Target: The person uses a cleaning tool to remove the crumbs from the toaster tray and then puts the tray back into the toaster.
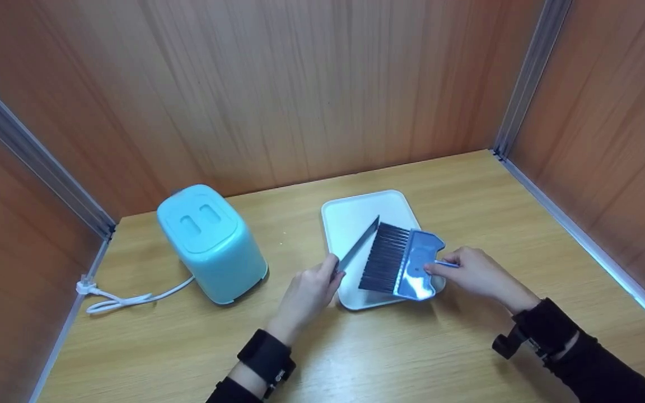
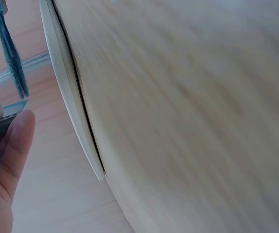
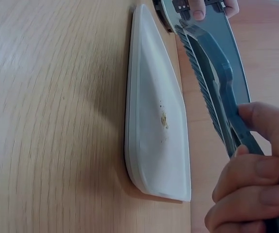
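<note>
My right hand (image 1: 476, 274) grips the handle of a blue hand brush (image 1: 416, 263) with long dark bristles (image 1: 387, 254). The brush is above a white rectangular tray (image 1: 336, 215), its bristles pointing left. Between thumb and fingers my left hand (image 1: 308, 288) pinches a thin, flat grey-blue plate (image 1: 359, 246) with a dark grip, like a small dustpan. It appears nearly edge-on in the head view, tilted up beside the bristle tips. In the right wrist view the plate (image 3: 232, 53) lies behind the brush (image 3: 222, 73). Small brownish crumbs (image 3: 164, 119) lie on the tray.
A light-blue toaster (image 1: 216, 252) stands on the wooden table to the left, with two covered-looking slot shapes on top. Its white cord (image 1: 126, 301) lies bundled beside it. Wood-grain panels (image 1: 322, 89) with metal edges rise at the back and sides.
</note>
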Motion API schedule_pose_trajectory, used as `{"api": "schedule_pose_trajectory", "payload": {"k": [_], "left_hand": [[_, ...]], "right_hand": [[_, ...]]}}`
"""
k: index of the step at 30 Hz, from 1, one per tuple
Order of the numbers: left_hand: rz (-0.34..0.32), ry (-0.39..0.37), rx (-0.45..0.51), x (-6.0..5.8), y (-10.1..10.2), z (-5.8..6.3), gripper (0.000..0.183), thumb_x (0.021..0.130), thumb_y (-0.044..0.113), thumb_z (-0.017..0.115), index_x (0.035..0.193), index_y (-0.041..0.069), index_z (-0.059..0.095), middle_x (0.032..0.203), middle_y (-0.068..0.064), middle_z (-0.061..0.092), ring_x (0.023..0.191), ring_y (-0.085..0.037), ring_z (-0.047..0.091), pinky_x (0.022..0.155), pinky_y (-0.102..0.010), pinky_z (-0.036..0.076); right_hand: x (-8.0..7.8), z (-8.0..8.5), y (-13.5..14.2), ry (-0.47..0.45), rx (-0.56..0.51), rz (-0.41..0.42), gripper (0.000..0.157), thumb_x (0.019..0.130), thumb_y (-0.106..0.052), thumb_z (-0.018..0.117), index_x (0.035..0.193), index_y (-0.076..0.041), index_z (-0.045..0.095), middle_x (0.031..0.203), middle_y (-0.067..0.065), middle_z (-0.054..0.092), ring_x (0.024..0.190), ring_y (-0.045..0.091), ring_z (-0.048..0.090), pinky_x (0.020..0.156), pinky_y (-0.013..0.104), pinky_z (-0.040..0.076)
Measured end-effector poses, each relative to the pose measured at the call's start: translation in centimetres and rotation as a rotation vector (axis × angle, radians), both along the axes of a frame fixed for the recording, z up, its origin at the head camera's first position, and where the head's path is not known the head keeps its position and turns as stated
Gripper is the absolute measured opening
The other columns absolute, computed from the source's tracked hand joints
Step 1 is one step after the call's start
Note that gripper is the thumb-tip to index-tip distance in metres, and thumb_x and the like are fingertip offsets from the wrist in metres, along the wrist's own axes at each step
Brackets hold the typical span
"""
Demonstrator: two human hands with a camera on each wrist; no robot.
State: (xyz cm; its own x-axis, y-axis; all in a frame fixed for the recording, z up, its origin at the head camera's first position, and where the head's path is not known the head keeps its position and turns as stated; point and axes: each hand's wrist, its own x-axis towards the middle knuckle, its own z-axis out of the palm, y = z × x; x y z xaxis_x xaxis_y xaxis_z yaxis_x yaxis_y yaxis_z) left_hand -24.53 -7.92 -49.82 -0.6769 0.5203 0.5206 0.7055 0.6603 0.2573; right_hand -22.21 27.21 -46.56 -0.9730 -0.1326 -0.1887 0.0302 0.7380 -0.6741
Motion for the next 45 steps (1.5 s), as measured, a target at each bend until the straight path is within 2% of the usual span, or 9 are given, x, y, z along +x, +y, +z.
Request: {"api": "schedule_pose_trajectory", "payload": {"k": [5, 17, 21, 28, 35, 39, 45], "left_hand": [[0.004, 0.018, -0.015, 0.1, 0.1, 0.1, 0.016, 0.107, 0.016, 0.068, 0.107, 0.007, 0.055, 0.077, -0.004, 0.067, 0.062, -0.014, 0.066, 0.048, -0.023, 0.054], [-0.002, 0.004, 0.006, 0.1, 0.0, 0.1, 0.015, 0.106, 0.015, 0.068, 0.108, 0.006, 0.056, 0.078, -0.004, 0.068, 0.062, -0.014, 0.067, 0.049, -0.021, 0.055], [0.000, -0.003, 0.013, 0.2, -0.1, 0.1, 0.015, 0.106, 0.015, 0.068, 0.107, 0.006, 0.056, 0.077, -0.004, 0.067, 0.062, -0.014, 0.066, 0.048, -0.020, 0.053], [0.000, -0.017, 0.016, 0.2, 0.0, 0.1, 0.015, 0.107, 0.015, 0.067, 0.108, 0.006, 0.055, 0.079, -0.006, 0.069, 0.064, -0.015, 0.069, 0.049, -0.019, 0.054], [-0.041, -0.015, 0.014, 0.2, 0.1, 0.0, 0.014, 0.107, 0.015, 0.067, 0.108, 0.006, 0.056, 0.075, -0.003, 0.066, 0.062, -0.013, 0.066, 0.049, -0.018, 0.053], [-0.045, -0.021, 0.016, 0.1, 0.0, -0.1, 0.014, 0.107, 0.015, 0.067, 0.108, 0.006, 0.057, 0.076, -0.003, 0.067, 0.063, -0.013, 0.067, 0.050, -0.016, 0.053], [-0.026, -0.010, 0.011, -0.1, -0.1, -0.2, 0.014, 0.107, 0.015, 0.067, 0.108, 0.006, 0.057, 0.076, -0.003, 0.066, 0.063, -0.014, 0.067, 0.049, -0.019, 0.054]], "right_hand": [[0.1, 0.0, -0.4, 0.052, 0.002, 0.023, 0.059, 0.101, -0.058, 0.068, 0.067, -0.019, 0.039, 0.065, -0.008, 0.030, 0.059, 0.011, 0.034, 0.053, 0.022, 0.027], [0.1, -0.3, -0.1, -0.026, 0.036, 0.022, 0.056, 0.102, -0.061, 0.065, 0.071, -0.018, 0.047, 0.069, -0.006, 0.035, 0.067, 0.014, 0.038, 0.060, 0.024, 0.029], [0.3, -0.1, -0.2, -0.031, 0.028, 0.014, 0.058, 0.101, -0.062, 0.066, 0.070, -0.018, 0.046, 0.068, -0.006, 0.034, 0.064, 0.013, 0.037, 0.058, 0.024, 0.029], [0.3, 0.4, -0.7, -0.001, -0.006, 0.004, 0.059, 0.101, -0.063, 0.065, 0.070, -0.018, 0.044, 0.065, -0.007, 0.032, 0.059, 0.012, 0.036, 0.054, 0.022, 0.029], [0.0, -0.2, -0.6, 0.072, 0.015, 0.016, 0.057, 0.103, -0.058, 0.066, 0.068, -0.018, 0.042, 0.065, -0.008, 0.030, 0.061, 0.012, 0.032, 0.054, 0.023, 0.026], [-0.2, -0.5, -0.5, 0.050, 0.024, 0.019, 0.055, 0.103, -0.058, 0.066, 0.070, -0.019, 0.045, 0.067, -0.007, 0.032, 0.062, 0.012, 0.034, 0.055, 0.022, 0.027], [-0.2, -0.6, -0.4, -0.003, 0.010, 0.029, 0.058, 0.102, -0.057, 0.067, 0.067, -0.018, 0.044, 0.064, -0.007, 0.033, 0.060, 0.011, 0.035, 0.054, 0.021, 0.027]]}}
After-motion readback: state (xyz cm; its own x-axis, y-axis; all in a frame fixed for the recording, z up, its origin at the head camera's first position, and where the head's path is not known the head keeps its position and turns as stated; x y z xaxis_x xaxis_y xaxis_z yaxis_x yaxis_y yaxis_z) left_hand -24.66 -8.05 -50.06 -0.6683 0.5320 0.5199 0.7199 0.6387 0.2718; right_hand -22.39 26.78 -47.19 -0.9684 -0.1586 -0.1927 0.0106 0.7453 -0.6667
